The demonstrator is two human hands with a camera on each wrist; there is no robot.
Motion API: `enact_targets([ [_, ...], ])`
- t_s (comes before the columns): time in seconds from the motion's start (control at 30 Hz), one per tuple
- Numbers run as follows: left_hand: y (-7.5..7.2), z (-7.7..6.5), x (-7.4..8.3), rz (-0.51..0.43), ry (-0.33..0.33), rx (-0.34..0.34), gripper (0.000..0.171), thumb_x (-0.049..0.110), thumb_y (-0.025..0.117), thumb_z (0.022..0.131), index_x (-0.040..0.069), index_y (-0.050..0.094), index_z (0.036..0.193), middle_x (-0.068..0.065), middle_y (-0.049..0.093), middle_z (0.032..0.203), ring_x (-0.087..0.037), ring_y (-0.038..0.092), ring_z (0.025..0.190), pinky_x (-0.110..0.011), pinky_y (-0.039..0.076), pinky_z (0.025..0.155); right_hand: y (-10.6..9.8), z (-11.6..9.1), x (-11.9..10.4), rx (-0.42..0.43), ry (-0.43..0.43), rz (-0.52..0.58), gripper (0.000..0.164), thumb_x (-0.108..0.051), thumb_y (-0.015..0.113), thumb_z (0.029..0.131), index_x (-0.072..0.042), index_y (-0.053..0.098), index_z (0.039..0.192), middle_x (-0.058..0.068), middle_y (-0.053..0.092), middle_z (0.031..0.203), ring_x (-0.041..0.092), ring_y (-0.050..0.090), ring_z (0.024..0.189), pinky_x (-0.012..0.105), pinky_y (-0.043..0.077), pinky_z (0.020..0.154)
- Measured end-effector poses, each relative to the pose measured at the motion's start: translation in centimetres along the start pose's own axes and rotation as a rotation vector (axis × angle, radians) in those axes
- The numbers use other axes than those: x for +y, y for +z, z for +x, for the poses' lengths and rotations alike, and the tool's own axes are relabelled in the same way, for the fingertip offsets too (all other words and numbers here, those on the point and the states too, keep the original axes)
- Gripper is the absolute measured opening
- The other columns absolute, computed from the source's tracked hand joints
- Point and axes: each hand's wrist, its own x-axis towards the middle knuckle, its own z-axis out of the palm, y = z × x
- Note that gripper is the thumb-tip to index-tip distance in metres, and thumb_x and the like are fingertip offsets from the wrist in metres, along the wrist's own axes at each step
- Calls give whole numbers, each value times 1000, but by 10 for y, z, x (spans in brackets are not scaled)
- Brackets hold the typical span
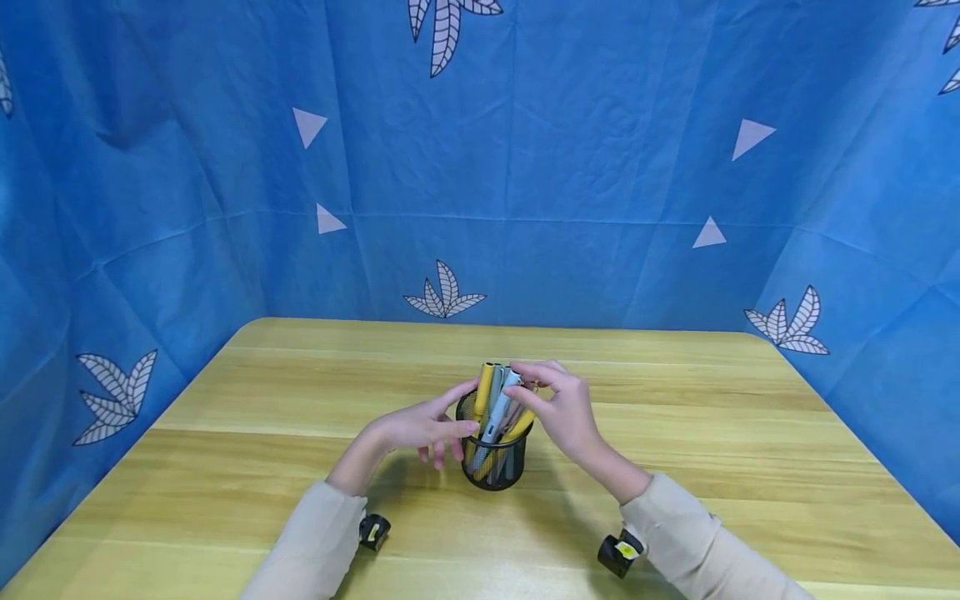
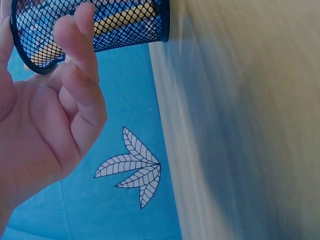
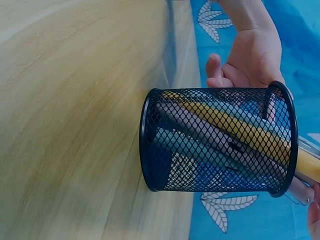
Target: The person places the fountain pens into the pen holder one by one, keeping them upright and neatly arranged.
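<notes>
A black mesh pen holder point(image 1: 504, 477) stands upright on the table, with several pens leaning in it. My left hand point(image 1: 420, 427) holds its left side at the rim, thumb on the near side and index finger toward the back. In the left wrist view, the other fingers point(image 2: 82, 90) curl loosely beside the mesh point(image 2: 127, 25). With thumb and index finger, my right hand point(image 1: 567, 408) pinches the top of a light blue pen point(image 1: 498, 417). A yellow pen point(image 1: 484, 390) stands to its left, and another yellow pen point(image 1: 521, 427) slants on the right.
The wooden table point(image 1: 300, 392) extends around the pen holder. Behind it hangs a blue cloth point(image 1: 570, 167) with white leaves and triangles. Each wrist carries a small black camera, the left one point(image 1: 373, 531) and the right one point(image 1: 619, 552) close over the tabletop.
</notes>
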Motion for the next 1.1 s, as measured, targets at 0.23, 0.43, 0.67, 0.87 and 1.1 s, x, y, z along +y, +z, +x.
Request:
enact_targets([
  [0.23,1,1,-2,7,0,10,71,42,49,90,31,4,144,-17,62,80,-22,57,53,-27,40,46,0,-1,1,6,-40,-7,28,-3,73,71,3,68,97,8,67,87,19,57,79,30,47,63],
  [0.43,1,1,-3,12,6,10,71,42,49,90,30,3,144,-16,62,80,-23,58,53,-27,41,46,-1,0,1,-47,-41,-37,30,-5,72,73,2,67,101,10,66,94,21,55,88,38,46,74],
  [0.67,1,0,-4,7,16,12,71,42,49,90,30,3,144,-16,62,79,-22,58,53,-29,41,46,-4,-1,0,-163,-5,-52,42,-12,68,80,1,56,118,12,61,108,22,52,97,39,45,76],
  [0.87,1,2,-3,7,31,19,71,39,49,91,29,4,144,-16,62,79,-22,58,53,-27,41,46,-11,-2,-1,-202,54,-13,46,-16,64,84,-1,50,125,11,59,112,20,50,101,41,42,82],
  [1.1,1,3,-4,24,75,57,71,37,51,90,25,8,145,-18,61,78,-25,58,55,-28,40,47,-22,-2,-2,-193,84,-3,41,-16,62,85,-2,52,123,9,58,113,20,50,105,43,41,84],
])
